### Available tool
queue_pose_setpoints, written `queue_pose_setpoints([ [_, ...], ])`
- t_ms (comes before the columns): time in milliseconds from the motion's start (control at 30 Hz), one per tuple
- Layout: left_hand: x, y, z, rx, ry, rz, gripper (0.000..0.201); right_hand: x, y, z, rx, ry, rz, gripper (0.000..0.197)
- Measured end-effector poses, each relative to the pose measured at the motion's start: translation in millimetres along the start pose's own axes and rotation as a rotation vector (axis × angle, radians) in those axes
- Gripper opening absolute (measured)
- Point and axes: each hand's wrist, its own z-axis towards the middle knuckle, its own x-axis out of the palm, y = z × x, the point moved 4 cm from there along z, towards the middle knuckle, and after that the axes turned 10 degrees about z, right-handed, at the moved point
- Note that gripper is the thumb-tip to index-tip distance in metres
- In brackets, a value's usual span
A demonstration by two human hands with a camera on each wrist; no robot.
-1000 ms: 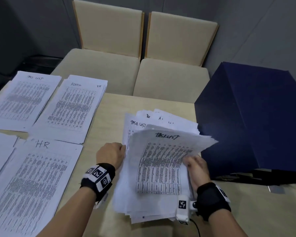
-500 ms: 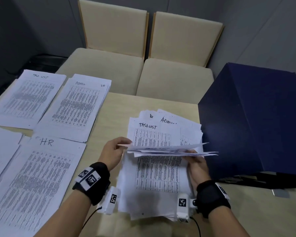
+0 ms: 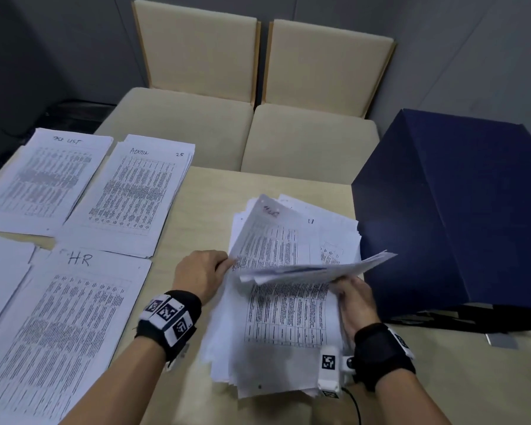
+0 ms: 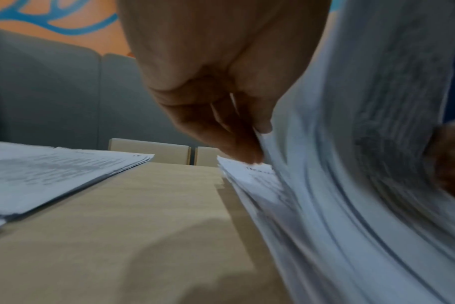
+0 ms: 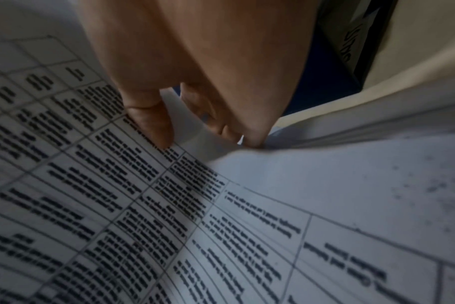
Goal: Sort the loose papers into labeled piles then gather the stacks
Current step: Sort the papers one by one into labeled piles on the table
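A loose pile of printed sheets [image 3: 284, 338] lies on the table in front of me. My left hand [image 3: 204, 273] pinches the left edge of a lifted sheet [image 3: 265, 237], seen close up as the sheet [image 4: 351, 144] in the left wrist view. My right hand [image 3: 351, 294] grips a bunch of raised sheets [image 3: 316, 269] at their right side; the thumb [image 5: 153, 125] lies on the printed sheet [image 5: 169, 216] while the fingers curl under. Sorted piles lie to the left: "HR" [image 3: 65, 326], "Admin" [image 3: 132, 191], "Task list" [image 3: 46, 176].
A large dark blue box [image 3: 460, 216] stands close to the right of the loose pile. Two beige chairs [image 3: 258, 87] are behind the table's far edge. Another pile's edge [image 3: 0, 277] shows at the far left. Bare tabletop [image 3: 206, 204] lies between the piles.
The bunch in my right hand has dropped from steeply raised to nearly level. My left hand went from resting beside the pile to pinching and lifting a sheet beneath that bunch.
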Motion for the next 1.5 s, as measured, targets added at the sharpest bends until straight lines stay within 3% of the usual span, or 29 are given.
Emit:
queue_pose_setpoints([
  [100, 6.5, 6.3, -4.2, 0.032, 0.042, -0.494, 0.024, 1.2, -4.2, 7.9, 0.072, 0.012, 0.071, 0.04],
  [167, 11.3, 7.0, -6.6, -0.038, 0.193, -0.833, 0.045, -0.1, -8.3, 9.6, 0.04, -0.017, 0.05, 0.028],
  [233, 17.4, 7.1, -8.0, -0.152, 0.302, -1.001, 0.048, -1.1, -11.9, 6.7, 0.02, -0.045, 0.053, 0.014],
  [300, 19.6, 10.2, -6.2, -0.301, 0.231, -0.924, 0.04, -0.9, -12.0, 3.7, 0.002, -0.083, 0.062, 0.018],
  [367, 22.9, 15.4, -4.8, -0.408, 0.131, -0.617, 0.015, 1.3, -8.8, 3.2, -0.036, -0.061, 0.052, 0.025],
  [400, 25.0, 14.5, -4.8, -0.425, 0.149, -0.49, 0.006, 2.5, -7.0, 2.9, -0.047, -0.051, 0.053, 0.027],
  [433, 25.9, 10.9, -4.2, -0.406, 0.182, -0.404, 0.005, 3.4, -5.0, 2.5, -0.052, -0.044, 0.054, 0.027],
  [567, 27.3, 1.1, 1.3, -0.26, 0.199, -0.203, 0.036, -0.5, -0.2, 2.1, -0.052, -0.024, 0.064, 0.031],
  [700, 11.4, -4.5, 5.7, -0.122, 0.17, 0.154, 0.04, -8.3, -4.0, 3.6, -0.044, -0.052, 0.01, 0.026],
  [767, 5.2, -4.3, 6.3, -0.08, 0.137, 0.229, 0.045, -10.2, -6.2, 3.1, -0.061, -0.109, -0.002, 0.022],
  [900, -1.0, -1.5, 5.0, -0.057, 0.087, 0.203, 0.049, -5.1, -8.5, 3.3, -0.061, -0.134, 0.017, 0.026],
  [1000, -0.9, 0.8, -1.6, -0.031, 0.027, 0.096, 0.025, -0.2, -6.7, 6.0, -0.023, -0.069, 0.031, 0.039],
  [1067, -0.4, 4.5, -6.0, -0.024, 0.013, -0.13, 0.016, 1.2, -6.0, 10.2, 0.028, -0.021, 0.078, 0.05],
  [1100, 0.8, 4.7, -7.3, -0.029, 0.046, -0.313, 0.021, 1.1, -5.9, 11.8, 0.051, -0.017, 0.095, 0.051],
  [1167, 0.3, 0.9, -9.9, -0.067, 0.188, -0.757, 0.035, -0.8, -7.3, 12.1, 0.053, -0.032, 0.106, 0.036],
  [1233, 4.2, -1.5, -11.1, -0.119, 0.296, -0.999, 0.042, -0.6, -11.3, 7.8, 0.04, -0.006, 0.1, 0.017],
  [1300, 14.0, 7.2, -7.4, -0.212, 0.244, -0.89, 0.042, -2.2, -15.0, 3.6, 0.008, -0.028, 0.096, 0.013],
  [1400, 22.2, 19.9, -6.4, -0.399, 0.131, -0.465, 0.015, -2.1, -11.0, 3.9, -0.046, -0.049, 0.036, 0.023],
  [1500, 23.2, 9.0, -7.4, -0.392, 0.194, -0.313, 0.016, -0.4, -7.1, 2.6, -0.035, -0.018, -0.008, 0.025],
])
